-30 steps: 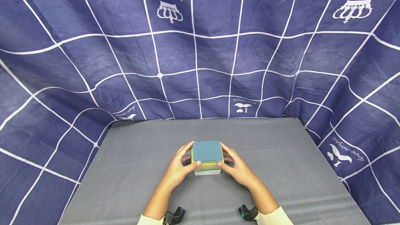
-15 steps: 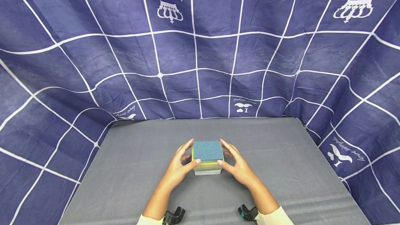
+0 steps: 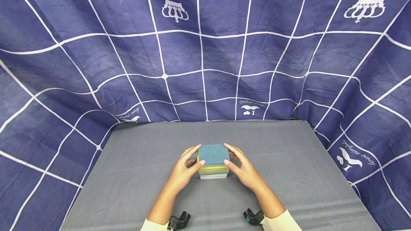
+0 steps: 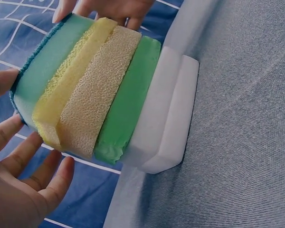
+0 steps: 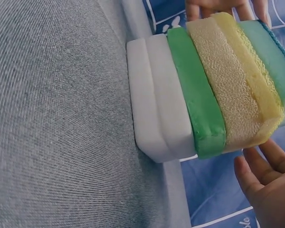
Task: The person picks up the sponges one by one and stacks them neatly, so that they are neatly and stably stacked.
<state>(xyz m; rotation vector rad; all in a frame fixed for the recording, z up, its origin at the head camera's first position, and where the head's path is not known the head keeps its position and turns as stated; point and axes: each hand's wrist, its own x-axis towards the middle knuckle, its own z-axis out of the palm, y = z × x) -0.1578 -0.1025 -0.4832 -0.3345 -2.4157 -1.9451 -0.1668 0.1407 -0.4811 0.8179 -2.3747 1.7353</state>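
Observation:
A stack of sponges stands on the grey cloth in the head view. On top is a teal sponge (image 3: 213, 154) with a darker scouring face. Below it come a yellow sponge (image 4: 78, 76), a beige mesh-covered sponge (image 4: 100, 90), a green sponge (image 4: 132, 97) and two white sponge blocks (image 5: 154, 99) at the bottom. My left hand (image 3: 182, 174) rests its thumb and index fingertips at the top sponge's left corners, the other fingers spread beside the stack. Mirroring it, my right hand (image 3: 244, 172) touches the right corners with loosely bent fingers.
A grey cloth-covered table (image 3: 144, 152) lies under the stack. Behind it and at both sides hangs a blue curtain (image 3: 221, 52) with white grid lines. Black wrist devices (image 3: 179, 221) sit on both forearms.
Both hands' thumbs and index fingertips have moved inward and up onto the top sponge's corners, after parting slightly from its sides half a second ago. The stack stays in about the same place.

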